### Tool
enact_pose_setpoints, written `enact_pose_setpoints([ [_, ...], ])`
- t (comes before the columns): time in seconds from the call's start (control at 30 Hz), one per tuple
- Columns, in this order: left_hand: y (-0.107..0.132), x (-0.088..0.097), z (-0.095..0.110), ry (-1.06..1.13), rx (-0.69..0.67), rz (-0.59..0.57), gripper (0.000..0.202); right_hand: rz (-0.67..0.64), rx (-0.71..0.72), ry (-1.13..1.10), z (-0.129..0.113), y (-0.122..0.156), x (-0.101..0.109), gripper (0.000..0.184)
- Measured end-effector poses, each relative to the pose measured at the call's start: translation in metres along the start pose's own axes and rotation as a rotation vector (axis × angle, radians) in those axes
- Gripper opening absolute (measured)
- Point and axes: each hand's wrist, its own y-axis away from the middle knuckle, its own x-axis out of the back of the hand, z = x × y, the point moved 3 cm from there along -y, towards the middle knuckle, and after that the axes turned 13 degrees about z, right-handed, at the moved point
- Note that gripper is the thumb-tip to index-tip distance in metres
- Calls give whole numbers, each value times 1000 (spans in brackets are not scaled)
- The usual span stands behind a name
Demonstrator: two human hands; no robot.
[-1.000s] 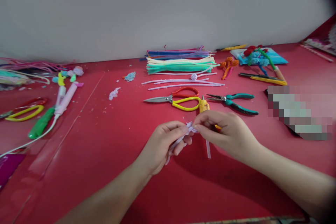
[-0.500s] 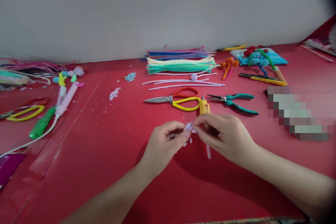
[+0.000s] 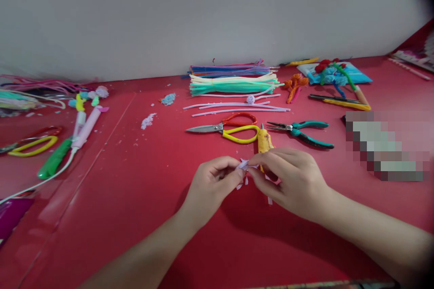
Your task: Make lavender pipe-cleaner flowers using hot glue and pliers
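Observation:
Over the red table, my left hand and my right hand meet fingertip to fingertip. Both pinch a small pale lilac pipe-cleaner piece bent into short loops, with loose ends poking down below it. My right hand's fingers curl over it from the right, my left thumb and forefinger press it from the left. Just behind my right hand lies a yellow-handled tool, partly hidden by my fingers.
Red-and-yellow scissors and teal pliers lie behind my hands. Farther back are lilac pipe cleaners and a bundle of coloured ones. A glue gun and more scissors sit at the left. Finished flowers lie back right.
My right hand has slid slightly lower and its fingers have turned over the lilac piece; the long loose end under my left hand is now tucked in. The table things have not moved.

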Motion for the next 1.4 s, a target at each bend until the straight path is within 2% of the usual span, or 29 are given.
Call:
enact_pose_setpoints([
  [0.1,-1,0,0,11,-6,2,14,47,-30,-37,1,-1,1,7],
  [0.33,0,1,-4,37,30,-1,15,4,-159,-111,0,1,2,8],
  [0.47,-1,3,-8,187,137,-22,12,8,-208,-106,5,-2,6,8],
  [0.53,-2,2,-8,301,190,-51,12,-23,-214,-10,14,-5,10,9],
  [0.6,-4,2,-7,403,220,-86,14,-138,-207,175,28,-7,15,9],
  [0.67,-5,2,-6,477,235,-111,15,-317,-182,372,45,-3,19,10],
  [0.77,-6,3,-6,538,251,-131,16,-565,-143,457,62,9,21,22],
  [0.83,-7,4,-7,556,259,-129,17,-630,-121,510,65,16,19,26],
  [1.0,-8,5,-7,589,310,-96,18,-641,73,590,52,20,2,18],
  [1.07,-8,6,-7,601,335,-79,18,-635,83,578,51,19,-1,17],
  [1.17,-9,6,-8,623,387,-53,19,-510,-68,564,56,16,6,18],
  [1.27,-11,7,-9,657,431,-36,19,-391,-262,492,57,13,15,30],
  [1.33,-12,8,-10,668,447,-32,19,-336,-371,344,52,12,18,31],
  [1.4,-12,8,-12,666,459,-25,19,-295,-446,147,44,10,17,23],
])
